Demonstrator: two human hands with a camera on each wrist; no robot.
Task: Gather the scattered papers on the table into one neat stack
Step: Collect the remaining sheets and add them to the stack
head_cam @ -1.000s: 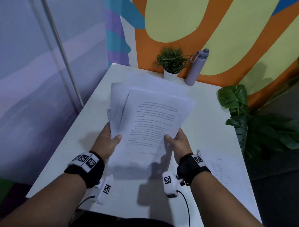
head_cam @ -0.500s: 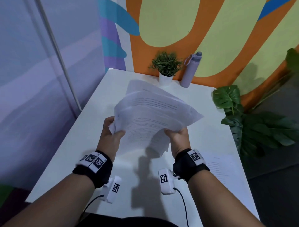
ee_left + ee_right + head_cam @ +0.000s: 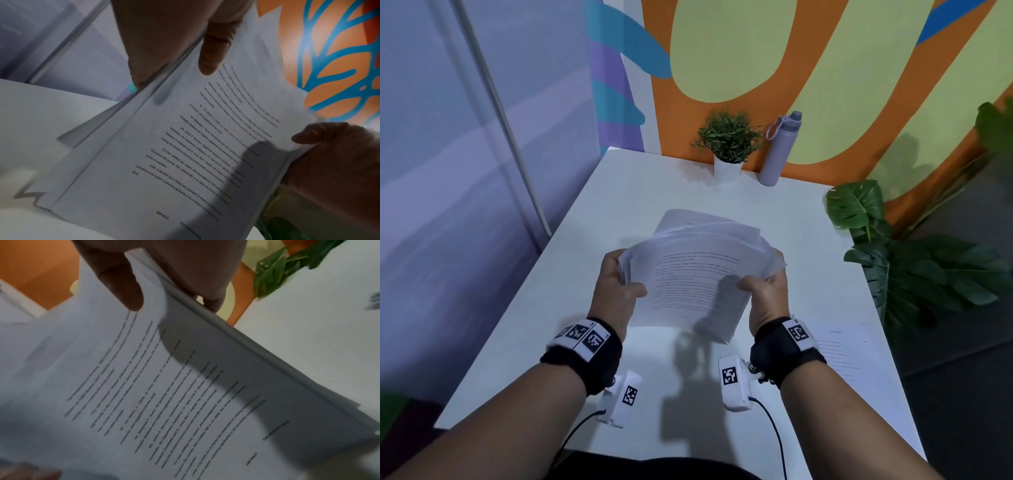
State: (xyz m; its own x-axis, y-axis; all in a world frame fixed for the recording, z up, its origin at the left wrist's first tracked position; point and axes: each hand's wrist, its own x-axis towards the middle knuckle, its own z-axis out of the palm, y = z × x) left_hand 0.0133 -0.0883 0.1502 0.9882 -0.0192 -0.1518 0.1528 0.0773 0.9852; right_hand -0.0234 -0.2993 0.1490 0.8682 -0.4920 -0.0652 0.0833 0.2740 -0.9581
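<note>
A bundle of printed white papers (image 3: pixel 698 274) is held above the white table (image 3: pixel 619 192), tilted with its top edge away from me. My left hand (image 3: pixel 618 281) grips its left edge, thumb on top. My right hand (image 3: pixel 763 291) grips the right edge the same way. In the left wrist view the papers (image 3: pixel 185 154) show uneven, fanned edges under the thumb of my left hand (image 3: pixel 213 48). The right wrist view shows the top sheet (image 3: pixel 164 394) curling under my right hand (image 3: pixel 127 288). One more printed sheet (image 3: pixel 846 353) lies flat on the table by my right wrist.
A small potted plant (image 3: pixel 729 144) and a lilac bottle (image 3: pixel 779 150) stand at the table's far edge against the painted wall. A large leafy plant (image 3: pixel 914 267) is off the table's right side. A metal pole (image 3: pixel 500 113) leans at the left.
Both hands have tipped the papers from nearly upright and facing me down toward flat, and drawn the fanned sheets closer together. The loose sheet at the right has stayed put.
</note>
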